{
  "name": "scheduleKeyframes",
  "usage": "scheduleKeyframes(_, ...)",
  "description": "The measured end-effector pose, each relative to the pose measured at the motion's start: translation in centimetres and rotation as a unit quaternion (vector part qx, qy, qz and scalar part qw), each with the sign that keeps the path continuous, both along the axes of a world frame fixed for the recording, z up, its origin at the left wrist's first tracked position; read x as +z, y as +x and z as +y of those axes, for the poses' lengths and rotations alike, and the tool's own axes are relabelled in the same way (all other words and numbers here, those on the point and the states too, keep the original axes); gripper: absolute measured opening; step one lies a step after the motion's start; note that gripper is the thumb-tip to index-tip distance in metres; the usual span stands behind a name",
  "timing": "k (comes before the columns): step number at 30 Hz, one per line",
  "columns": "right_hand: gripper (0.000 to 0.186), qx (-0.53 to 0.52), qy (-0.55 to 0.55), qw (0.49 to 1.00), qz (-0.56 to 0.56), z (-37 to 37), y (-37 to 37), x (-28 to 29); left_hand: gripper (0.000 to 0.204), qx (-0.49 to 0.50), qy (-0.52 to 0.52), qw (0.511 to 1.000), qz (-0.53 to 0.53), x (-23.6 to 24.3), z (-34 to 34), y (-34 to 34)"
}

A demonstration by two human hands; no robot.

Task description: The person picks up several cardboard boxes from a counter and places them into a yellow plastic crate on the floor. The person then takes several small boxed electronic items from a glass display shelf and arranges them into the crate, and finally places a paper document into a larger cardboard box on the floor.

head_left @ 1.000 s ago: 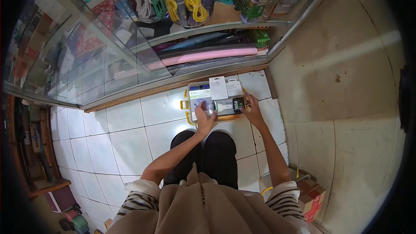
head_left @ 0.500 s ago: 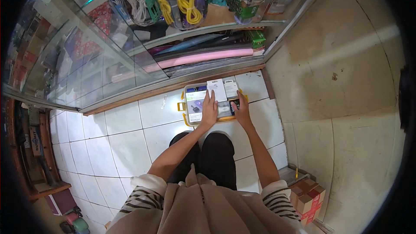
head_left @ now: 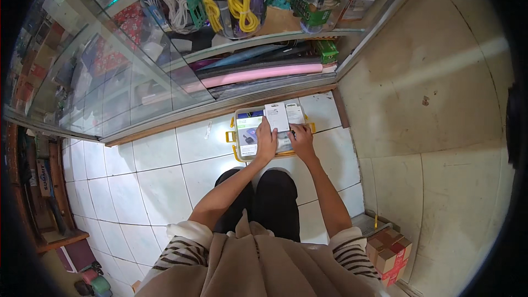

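Note:
A shallow see-through container (head_left: 240, 156) with yellow latches rests on the tiled floor in front of my knees, packed with small boxes. My left hand (head_left: 267, 144) lies with outstretched fingers between a white-and-green box with a dark device pictured on it (head_left: 248, 136) and the middle of the container. Its fingertips touch the lower edge of a plain white box (head_left: 276, 116). At the container's right side, my right hand (head_left: 301, 142) is bent inward, its fingers curled over the contents below another white box (head_left: 295, 113). What those fingers grip is hidden.
Beyond the container stands a glass display cabinet with a wooden base edge (head_left: 165, 129). On its shelves are jars of cables (head_left: 234, 8) and a pink roll (head_left: 264, 75). A wall (head_left: 429, 104) rises at right, with a taped carton (head_left: 389, 253) beside it. A wooden shelf (head_left: 63, 242) is at left.
My right hand has shifted left and its fingers have curled inward, covering the dark box seen under it before. The left hand stays nearly in place; the white box sits slightly lower and to the right.

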State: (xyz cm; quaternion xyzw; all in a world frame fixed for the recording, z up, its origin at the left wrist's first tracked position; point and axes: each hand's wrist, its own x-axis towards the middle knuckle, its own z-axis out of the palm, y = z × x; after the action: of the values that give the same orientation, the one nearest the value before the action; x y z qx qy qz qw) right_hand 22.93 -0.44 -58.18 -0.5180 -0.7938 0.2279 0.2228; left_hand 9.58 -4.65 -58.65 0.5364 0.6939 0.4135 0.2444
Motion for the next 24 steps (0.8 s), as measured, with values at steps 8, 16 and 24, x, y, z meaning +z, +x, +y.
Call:
scheduleKeyframes(8, 0.03, -0.013, 0.026, 0.998, -0.057, -0.3, -0.7, 0.7, 0.058, -0.009, -0.003, 1.0, -0.016, 0.7, -0.4, -0.6)
scheduleKeyframes(16, 0.035, 0.041, 0.077, 0.996, -0.027, 2.5, 0.1, 8.3, 0.062, -0.039, 0.079, 0.996, 0.025, 8.5, -1.0, -5.8)
scheduleKeyframes(24, 0.026, 0.157, 0.224, 0.952, 0.137, 3.9, -3.4, 30.4, 0.055, -0.118, 0.276, 0.954, -0.006, 30.0, -0.6, -9.8)
